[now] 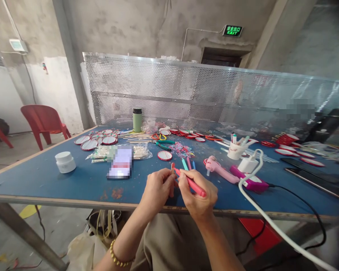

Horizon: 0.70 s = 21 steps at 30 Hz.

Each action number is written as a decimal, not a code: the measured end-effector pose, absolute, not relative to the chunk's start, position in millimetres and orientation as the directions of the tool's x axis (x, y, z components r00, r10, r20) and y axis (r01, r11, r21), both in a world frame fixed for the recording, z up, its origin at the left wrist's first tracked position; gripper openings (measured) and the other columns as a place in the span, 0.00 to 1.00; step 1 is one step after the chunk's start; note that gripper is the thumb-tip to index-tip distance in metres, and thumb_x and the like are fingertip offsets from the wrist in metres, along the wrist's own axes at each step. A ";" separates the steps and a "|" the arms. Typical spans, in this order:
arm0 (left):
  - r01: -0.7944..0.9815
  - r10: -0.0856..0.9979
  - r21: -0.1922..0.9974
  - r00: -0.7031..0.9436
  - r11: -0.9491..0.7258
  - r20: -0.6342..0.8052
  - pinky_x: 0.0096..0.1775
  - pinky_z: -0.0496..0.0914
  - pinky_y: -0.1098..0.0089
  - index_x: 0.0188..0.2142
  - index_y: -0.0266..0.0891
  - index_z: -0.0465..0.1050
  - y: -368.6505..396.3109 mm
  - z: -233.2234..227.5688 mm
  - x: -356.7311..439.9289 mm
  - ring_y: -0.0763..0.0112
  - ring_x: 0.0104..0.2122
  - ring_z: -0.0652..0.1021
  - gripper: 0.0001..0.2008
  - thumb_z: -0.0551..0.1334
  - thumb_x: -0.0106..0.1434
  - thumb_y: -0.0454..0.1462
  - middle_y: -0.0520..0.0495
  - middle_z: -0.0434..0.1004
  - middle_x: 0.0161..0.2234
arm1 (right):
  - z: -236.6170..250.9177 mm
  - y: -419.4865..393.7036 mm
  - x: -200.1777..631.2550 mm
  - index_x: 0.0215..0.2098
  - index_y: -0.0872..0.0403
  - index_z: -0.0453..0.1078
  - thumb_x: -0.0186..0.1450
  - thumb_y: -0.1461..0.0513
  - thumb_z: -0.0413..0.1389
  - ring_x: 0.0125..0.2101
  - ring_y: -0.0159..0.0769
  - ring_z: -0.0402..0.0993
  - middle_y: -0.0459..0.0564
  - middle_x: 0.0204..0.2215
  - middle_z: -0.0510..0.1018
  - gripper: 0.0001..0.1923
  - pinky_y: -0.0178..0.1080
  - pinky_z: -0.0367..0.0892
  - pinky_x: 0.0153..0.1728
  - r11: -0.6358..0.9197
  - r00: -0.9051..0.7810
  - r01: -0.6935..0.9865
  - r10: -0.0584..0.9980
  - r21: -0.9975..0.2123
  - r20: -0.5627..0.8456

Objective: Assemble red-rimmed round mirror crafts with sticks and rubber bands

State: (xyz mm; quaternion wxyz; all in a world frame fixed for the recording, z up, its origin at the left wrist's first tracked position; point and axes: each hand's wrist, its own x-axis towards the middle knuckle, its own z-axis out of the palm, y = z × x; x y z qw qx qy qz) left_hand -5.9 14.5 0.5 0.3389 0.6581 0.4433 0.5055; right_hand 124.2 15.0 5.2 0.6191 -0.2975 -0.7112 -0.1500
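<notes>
Blue tabletop (45, 180) runs under your hands, backed by a perforated metal screen (214, 94). Your right hand (199, 195) pinches a red pen (190, 183), its tip meeting a small piece pinched in your left hand (158, 188); what that piece is cannot be told. Beyond your right hand, a white cup (235, 151) holds upright pens. Far left of your left hand sits a closed white jar (65, 162).

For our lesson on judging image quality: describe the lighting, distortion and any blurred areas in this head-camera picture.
Head view: soft, even daylight, faint shadows under the left hand and right hand; wide-angle bending curves the blue table edge and perforated metal screen; two patches are pixelated, one on the table, one at the right; corners darken slightly.
</notes>
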 end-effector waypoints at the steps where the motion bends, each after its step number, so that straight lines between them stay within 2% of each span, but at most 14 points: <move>1: 0.244 0.926 0.893 0.097 -0.377 0.364 0.29 0.63 0.76 0.26 0.39 0.72 14.4 0.5 -6.0 0.75 0.19 0.70 0.16 0.55 0.68 0.43 0.55 0.70 0.15 | 5.1 15.1 124.2 0.34 0.55 0.72 0.64 0.70 0.56 0.23 0.30 0.76 0.46 0.24 0.79 0.05 0.33 0.69 0.29 0.777 -0.058 0.611 0.239 -0.155 0.969; 21: 0.244 0.925 0.893 0.094 -0.379 0.367 0.29 0.63 0.75 0.25 0.39 0.71 14.2 2.8 -6.0 0.75 0.19 0.70 0.16 0.55 0.67 0.41 0.55 0.70 0.15 | 5.7 13.6 124.2 0.34 0.54 0.72 0.65 0.69 0.56 0.24 0.31 0.77 0.47 0.26 0.80 0.05 0.33 0.71 0.30 0.775 -0.043 0.606 0.255 -0.178 0.966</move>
